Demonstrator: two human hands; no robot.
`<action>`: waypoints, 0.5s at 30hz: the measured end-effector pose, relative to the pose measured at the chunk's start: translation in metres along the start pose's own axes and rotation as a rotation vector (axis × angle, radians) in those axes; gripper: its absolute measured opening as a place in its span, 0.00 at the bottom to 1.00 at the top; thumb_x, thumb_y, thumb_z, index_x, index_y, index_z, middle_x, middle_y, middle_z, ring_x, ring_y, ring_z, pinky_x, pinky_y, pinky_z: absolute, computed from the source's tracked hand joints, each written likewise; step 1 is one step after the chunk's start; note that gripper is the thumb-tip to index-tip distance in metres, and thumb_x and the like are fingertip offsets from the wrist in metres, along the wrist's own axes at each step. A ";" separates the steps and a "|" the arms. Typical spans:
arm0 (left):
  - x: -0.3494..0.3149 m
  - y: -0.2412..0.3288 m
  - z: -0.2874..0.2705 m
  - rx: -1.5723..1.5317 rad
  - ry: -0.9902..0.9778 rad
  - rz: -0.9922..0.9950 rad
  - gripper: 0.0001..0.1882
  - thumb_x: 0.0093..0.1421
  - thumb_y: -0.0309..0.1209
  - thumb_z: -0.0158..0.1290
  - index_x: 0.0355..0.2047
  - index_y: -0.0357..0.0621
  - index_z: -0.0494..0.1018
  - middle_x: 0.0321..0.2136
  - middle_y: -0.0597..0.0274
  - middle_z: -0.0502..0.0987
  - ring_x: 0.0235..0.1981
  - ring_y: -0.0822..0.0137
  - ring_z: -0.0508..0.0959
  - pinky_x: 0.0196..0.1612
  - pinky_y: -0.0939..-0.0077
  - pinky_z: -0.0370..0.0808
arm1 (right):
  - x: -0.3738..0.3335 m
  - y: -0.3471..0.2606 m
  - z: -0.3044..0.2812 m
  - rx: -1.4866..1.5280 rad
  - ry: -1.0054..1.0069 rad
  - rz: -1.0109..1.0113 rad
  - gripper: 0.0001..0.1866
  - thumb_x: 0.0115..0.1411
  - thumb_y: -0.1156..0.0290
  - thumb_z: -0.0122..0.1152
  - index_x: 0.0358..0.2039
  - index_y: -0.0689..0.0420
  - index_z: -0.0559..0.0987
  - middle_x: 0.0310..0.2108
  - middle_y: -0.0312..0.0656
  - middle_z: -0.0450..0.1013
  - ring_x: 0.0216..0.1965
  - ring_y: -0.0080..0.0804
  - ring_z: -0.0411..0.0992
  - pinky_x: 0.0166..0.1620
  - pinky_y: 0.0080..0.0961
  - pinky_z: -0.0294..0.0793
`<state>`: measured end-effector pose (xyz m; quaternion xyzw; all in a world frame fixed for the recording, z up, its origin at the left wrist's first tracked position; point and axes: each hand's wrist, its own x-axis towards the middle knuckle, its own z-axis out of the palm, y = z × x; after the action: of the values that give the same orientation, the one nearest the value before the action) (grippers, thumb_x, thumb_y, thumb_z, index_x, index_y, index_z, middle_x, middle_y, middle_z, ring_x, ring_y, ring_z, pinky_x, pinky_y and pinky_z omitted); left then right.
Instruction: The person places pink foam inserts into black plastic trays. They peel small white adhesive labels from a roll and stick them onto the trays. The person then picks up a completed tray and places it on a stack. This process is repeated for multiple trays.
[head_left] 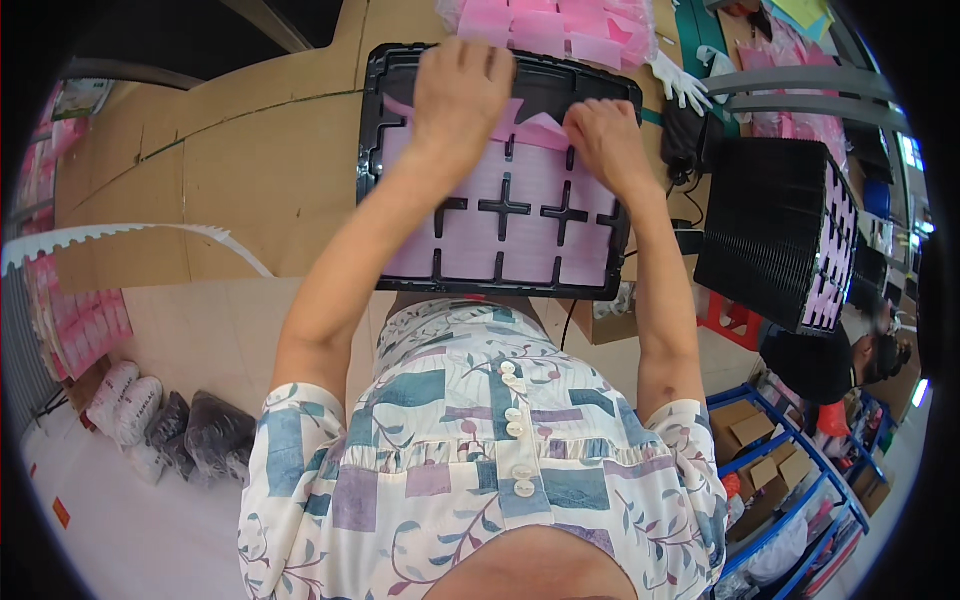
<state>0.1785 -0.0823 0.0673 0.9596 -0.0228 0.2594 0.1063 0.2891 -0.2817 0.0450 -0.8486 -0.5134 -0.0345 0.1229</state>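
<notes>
A black plastic tray (502,285) with raised cross-shaped dividers lies in front of me on the brown work surface. Thin pink foam sheet (470,245) fills its near and middle part, between the dividers. Toward the far side the sheet's edge is folded up and uneven, with dark tray floor beyond it. My left hand (460,105) reaches over the far left part of the tray, fingers curled down; its fingertips and whatever they grip are hidden. At the far right, my right hand (608,145) is closed, thumb and fingers pinching the edge of the pink foam sheet.
Pink pieces in clear plastic (560,25) lie beyond the tray. A white glove (680,82) rests at the far right, near a black object with cables. A tall stack of black trays (765,230) stands to the right. A white serrated strip (150,232) hangs at the left.
</notes>
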 end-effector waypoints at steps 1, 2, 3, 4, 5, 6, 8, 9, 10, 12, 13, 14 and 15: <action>0.004 0.019 -0.006 0.069 0.115 0.006 0.08 0.53 0.29 0.56 0.33 0.41 0.73 0.33 0.58 0.73 0.38 0.55 0.75 0.42 0.60 0.72 | 0.007 0.011 0.005 -0.010 -0.017 0.011 0.03 0.56 0.71 0.59 0.28 0.55 0.78 0.27 0.41 0.74 0.36 0.40 0.73 0.47 0.36 0.65; -0.009 0.039 -0.006 -0.077 0.041 0.074 0.11 0.51 0.29 0.57 0.34 0.41 0.73 0.35 0.58 0.73 0.41 0.55 0.75 0.45 0.59 0.72 | 0.013 0.020 0.011 -0.017 -0.036 0.022 0.03 0.56 0.70 0.58 0.28 0.55 0.78 0.27 0.41 0.75 0.36 0.40 0.74 0.47 0.37 0.65; -0.027 0.055 0.000 -0.216 -0.037 0.138 0.13 0.49 0.29 0.59 0.35 0.41 0.73 0.37 0.58 0.74 0.44 0.56 0.74 0.48 0.59 0.71 | 0.018 0.027 0.016 -0.017 -0.054 0.028 0.04 0.56 0.70 0.58 0.28 0.55 0.79 0.27 0.41 0.76 0.35 0.41 0.74 0.47 0.37 0.66; -0.042 0.062 0.011 -0.248 -0.101 0.121 0.15 0.48 0.29 0.60 0.37 0.40 0.73 0.39 0.56 0.74 0.46 0.55 0.74 0.50 0.59 0.71 | 0.023 0.034 0.017 0.001 -0.082 0.052 0.04 0.56 0.70 0.57 0.28 0.55 0.79 0.28 0.42 0.77 0.35 0.41 0.75 0.47 0.37 0.66; -0.056 0.067 0.022 -0.273 -0.162 0.108 0.17 0.48 0.30 0.61 0.39 0.40 0.73 0.42 0.55 0.73 0.48 0.54 0.73 0.52 0.60 0.70 | 0.029 0.039 0.014 0.019 -0.103 0.075 0.04 0.56 0.71 0.57 0.28 0.55 0.79 0.28 0.42 0.77 0.36 0.41 0.75 0.47 0.38 0.66; -0.060 0.068 0.025 -0.300 -0.226 0.086 0.19 0.47 0.30 0.62 0.41 0.39 0.73 0.44 0.54 0.73 0.50 0.54 0.72 0.53 0.60 0.69 | 0.036 0.041 0.008 0.040 -0.131 0.093 0.05 0.56 0.71 0.57 0.28 0.55 0.80 0.29 0.42 0.78 0.36 0.42 0.75 0.47 0.38 0.66; -0.063 0.057 0.031 -0.298 -0.131 0.044 0.23 0.46 0.31 0.63 0.44 0.38 0.73 0.47 0.52 0.73 0.52 0.52 0.71 0.55 0.60 0.68 | 0.039 0.039 -0.005 -0.041 0.071 0.089 0.06 0.58 0.68 0.58 0.32 0.55 0.79 0.32 0.41 0.78 0.37 0.41 0.75 0.45 0.37 0.67; -0.062 0.051 0.034 -0.294 -0.079 0.022 0.25 0.46 0.31 0.64 0.45 0.38 0.73 0.49 0.51 0.73 0.54 0.52 0.70 0.56 0.59 0.68 | 0.039 0.025 -0.018 -0.126 0.236 0.085 0.06 0.58 0.68 0.59 0.33 0.55 0.79 0.32 0.40 0.77 0.37 0.41 0.75 0.44 0.37 0.67; -0.060 0.046 0.037 -0.293 -0.086 0.026 0.26 0.47 0.31 0.64 0.46 0.38 0.73 0.50 0.51 0.72 0.55 0.51 0.70 0.57 0.59 0.68 | 0.035 0.012 -0.031 -0.216 0.400 0.087 0.07 0.59 0.67 0.59 0.35 0.55 0.78 0.32 0.40 0.77 0.36 0.41 0.75 0.43 0.36 0.67; -0.057 0.046 0.027 -0.285 -0.098 0.017 0.27 0.48 0.31 0.64 0.48 0.37 0.72 0.52 0.50 0.71 0.57 0.50 0.68 0.57 0.59 0.68 | 0.015 -0.023 -0.052 -0.114 0.461 0.116 0.05 0.57 0.70 0.61 0.34 0.54 0.78 0.31 0.39 0.76 0.35 0.41 0.73 0.42 0.37 0.66; -0.054 0.045 0.024 -0.301 -0.084 0.009 0.26 0.48 0.30 0.64 0.48 0.37 0.72 0.52 0.50 0.71 0.56 0.50 0.68 0.57 0.59 0.68 | 0.003 -0.042 -0.049 -0.094 0.467 0.135 0.05 0.55 0.71 0.62 0.33 0.53 0.78 0.30 0.38 0.75 0.35 0.40 0.72 0.43 0.38 0.66; -0.051 0.044 0.019 -0.322 -0.072 0.004 0.25 0.48 0.30 0.64 0.48 0.37 0.72 0.52 0.51 0.71 0.56 0.50 0.69 0.57 0.58 0.68 | -0.010 -0.058 -0.044 -0.011 0.404 0.079 0.06 0.53 0.73 0.62 0.33 0.53 0.77 0.31 0.38 0.74 0.36 0.39 0.72 0.43 0.37 0.65; -0.049 0.044 0.016 -0.346 -0.060 0.002 0.25 0.49 0.29 0.63 0.48 0.38 0.73 0.52 0.51 0.71 0.55 0.50 0.69 0.57 0.58 0.68 | -0.021 -0.068 -0.032 0.047 0.300 0.048 0.09 0.50 0.75 0.62 0.34 0.54 0.77 0.33 0.38 0.74 0.37 0.39 0.72 0.43 0.38 0.66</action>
<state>0.1397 -0.1294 0.0382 0.9343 -0.0713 0.2229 0.2690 0.2214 -0.2775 0.0842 -0.8428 -0.4696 -0.1458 0.2187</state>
